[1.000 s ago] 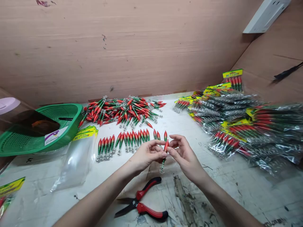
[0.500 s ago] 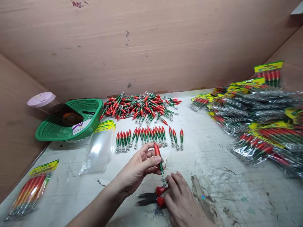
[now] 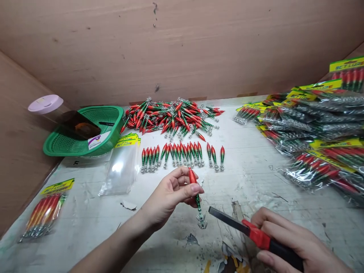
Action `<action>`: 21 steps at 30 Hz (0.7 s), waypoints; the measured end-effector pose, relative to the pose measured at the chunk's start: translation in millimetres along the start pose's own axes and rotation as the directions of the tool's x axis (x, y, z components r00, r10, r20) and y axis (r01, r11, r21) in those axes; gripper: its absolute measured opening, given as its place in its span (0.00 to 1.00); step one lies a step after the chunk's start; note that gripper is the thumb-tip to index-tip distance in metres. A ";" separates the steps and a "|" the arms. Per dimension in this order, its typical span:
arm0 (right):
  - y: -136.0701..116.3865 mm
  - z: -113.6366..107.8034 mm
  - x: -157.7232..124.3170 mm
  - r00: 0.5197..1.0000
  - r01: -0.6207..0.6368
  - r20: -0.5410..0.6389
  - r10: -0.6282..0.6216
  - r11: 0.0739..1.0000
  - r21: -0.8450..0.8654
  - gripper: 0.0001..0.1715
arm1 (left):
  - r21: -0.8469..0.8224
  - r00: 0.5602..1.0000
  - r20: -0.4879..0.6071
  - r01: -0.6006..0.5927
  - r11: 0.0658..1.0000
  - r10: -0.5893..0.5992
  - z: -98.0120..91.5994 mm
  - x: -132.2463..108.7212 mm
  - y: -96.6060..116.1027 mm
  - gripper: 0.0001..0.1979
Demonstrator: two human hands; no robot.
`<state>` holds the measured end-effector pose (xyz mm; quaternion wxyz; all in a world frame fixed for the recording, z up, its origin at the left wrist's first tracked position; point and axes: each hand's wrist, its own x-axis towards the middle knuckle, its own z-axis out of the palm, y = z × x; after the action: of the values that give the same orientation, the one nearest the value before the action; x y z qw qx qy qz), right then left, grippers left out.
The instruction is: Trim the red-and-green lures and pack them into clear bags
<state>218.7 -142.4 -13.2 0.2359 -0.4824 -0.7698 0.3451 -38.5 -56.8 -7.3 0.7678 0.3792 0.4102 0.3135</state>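
Observation:
My left hand (image 3: 178, 191) pinches a red and green squid lure (image 3: 196, 189) between thumb and fingers. The lure hangs nose up, its crown of hooks (image 3: 202, 222) pointing down over the worktop. My right hand (image 3: 292, 239) is closed around the red and black handles of a pair of pliers (image 3: 257, 235). Their dark, narrow jaws (image 3: 227, 219) point left toward the hooks, with a small gap between. Just beyond my left hand, several matching lures (image 3: 182, 153) lie side by side in a row.
Behind the row is a heap of loose lures (image 3: 173, 119). Bagged lures (image 3: 315, 121) are piled at right, and one bag (image 3: 47, 210) lies at left. Clear bags (image 3: 119, 170) lie by a green basket (image 3: 54, 146) holding a lidded cup (image 3: 68, 119). Wooden panels border the worktop.
My right hand has picked up the pliers from the worktop and moved right, turning them so their jaws face the hooks. My left hand still holds the lure.

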 end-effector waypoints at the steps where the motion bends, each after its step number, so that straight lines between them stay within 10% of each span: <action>1: -1.7 1.6 -0.1 1.000 -0.009 0.002 0.009 1.000 0.014 0.06 | 0.003 1.000 0.012 0.005 1.000 -0.005 1.5 0.4 -0.6 0.12; 21: 4.7 -3.1 4.1 0.984 0.168 0.082 -0.157 0.976 -0.141 0.16 | 0.061 0.999 -0.023 0.029 0.998 -0.028 11.0 4.4 -2.3 0.15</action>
<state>221.9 -136.4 -14.6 0.1999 -0.4215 -0.8378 0.2837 -26.4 -58.1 -6.9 0.7555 0.3933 0.4336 0.2941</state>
